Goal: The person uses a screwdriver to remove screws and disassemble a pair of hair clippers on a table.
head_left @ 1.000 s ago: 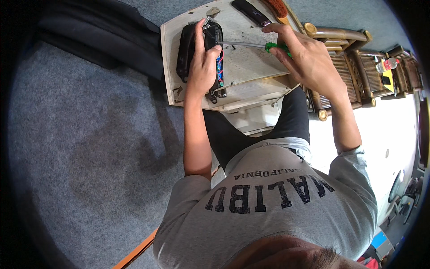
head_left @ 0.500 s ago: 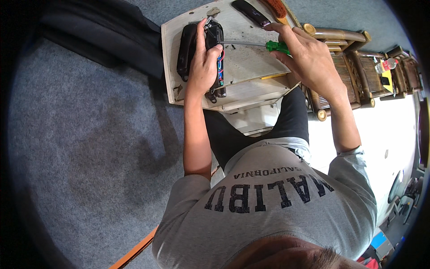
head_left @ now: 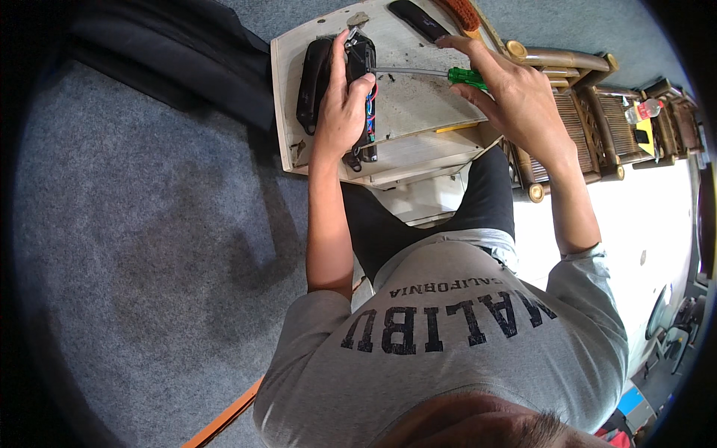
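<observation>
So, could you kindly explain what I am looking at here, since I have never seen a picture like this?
This is a wide fisheye view from a camera on a person's head, looking down, so straight edges bend. The left hand holds down an opened black device with coloured wires showing, on a pale worn board across the lap. The right hand grips a green-handled screwdriver, its tip at the device. A second black casing piece lies beside it. Grey carpet lies below; cane furniture stands on the right.

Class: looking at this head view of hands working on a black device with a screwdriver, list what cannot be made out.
- Head view: the screwdriver tip is too small to tell its type.
- The black device: the left hand covers its middle.
- The screwdriver's handle: mostly wrapped by the right hand.
</observation>
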Tool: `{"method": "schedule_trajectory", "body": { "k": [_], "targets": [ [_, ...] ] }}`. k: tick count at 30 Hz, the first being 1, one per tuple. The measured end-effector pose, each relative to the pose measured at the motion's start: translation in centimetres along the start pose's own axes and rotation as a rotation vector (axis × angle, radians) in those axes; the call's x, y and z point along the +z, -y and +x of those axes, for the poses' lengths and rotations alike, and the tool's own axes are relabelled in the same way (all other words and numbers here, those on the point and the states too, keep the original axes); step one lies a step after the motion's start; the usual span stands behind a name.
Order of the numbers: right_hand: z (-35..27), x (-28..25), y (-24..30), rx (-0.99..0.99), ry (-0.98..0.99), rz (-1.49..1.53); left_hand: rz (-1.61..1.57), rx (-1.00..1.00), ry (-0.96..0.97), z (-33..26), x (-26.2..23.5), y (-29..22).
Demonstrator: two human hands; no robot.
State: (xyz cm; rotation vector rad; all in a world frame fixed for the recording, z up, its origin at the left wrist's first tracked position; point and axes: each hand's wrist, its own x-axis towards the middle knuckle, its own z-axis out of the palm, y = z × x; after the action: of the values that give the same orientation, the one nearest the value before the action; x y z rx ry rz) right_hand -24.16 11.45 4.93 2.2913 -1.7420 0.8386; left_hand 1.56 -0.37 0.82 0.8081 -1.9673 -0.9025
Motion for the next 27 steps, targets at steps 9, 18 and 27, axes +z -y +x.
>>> {"method": "schedule_trajectory", "body": {
  "k": [9,18,27],
  "targets": [
    [-0.3,1.4,-0.7,-0.001,-0.097,-0.045,-0.057,0.011,-0.015,0.1,0.4,1.0],
    [-0.2,0.1,0.5,0.035,-0.021,0.0,-0.097,0.053,-0.02,0.0,0.6,0.6],
    [-0.3,-0.1,0.8,0.038,0.069,0.015,-0.062,0.057,-0.018,0.0,0.4,0.8]
  ]
}}
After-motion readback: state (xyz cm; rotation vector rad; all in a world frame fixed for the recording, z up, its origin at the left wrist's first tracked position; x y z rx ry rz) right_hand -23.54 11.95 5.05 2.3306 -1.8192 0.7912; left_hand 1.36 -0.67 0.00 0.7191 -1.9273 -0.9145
